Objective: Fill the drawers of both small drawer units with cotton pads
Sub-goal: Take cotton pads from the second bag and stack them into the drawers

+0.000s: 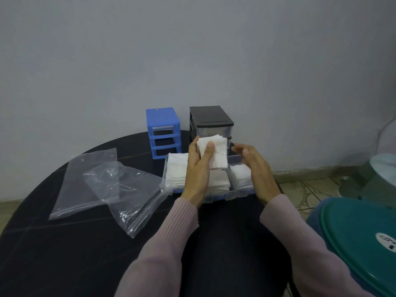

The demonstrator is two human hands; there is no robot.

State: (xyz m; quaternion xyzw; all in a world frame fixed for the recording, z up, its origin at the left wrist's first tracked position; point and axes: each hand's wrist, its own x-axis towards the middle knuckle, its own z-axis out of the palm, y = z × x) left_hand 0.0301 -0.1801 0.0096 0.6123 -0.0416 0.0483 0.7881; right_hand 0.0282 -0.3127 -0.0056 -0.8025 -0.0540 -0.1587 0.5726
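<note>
My left hand (198,168) grips a stack of white cotton pads (217,154), thumb on its front, raised over the removed drawers. My right hand (255,168) hovers just right of the stack with loosely bent fingers, holding nothing. Below them, clear drawers (236,158) lie side by side on the table, holding white pads (176,170). A blue drawer unit (163,132) stands at the back with its three slots empty. A black unit (211,123) stands right of it with a clear drawer in its top slot; its lower part is hidden behind the pads.
Two empty clear plastic bags (107,185) lie on the left of the round black table (64,254). A teal plastic lid (362,239) sits at the lower right beside the table. A grey wall rises right behind the units.
</note>
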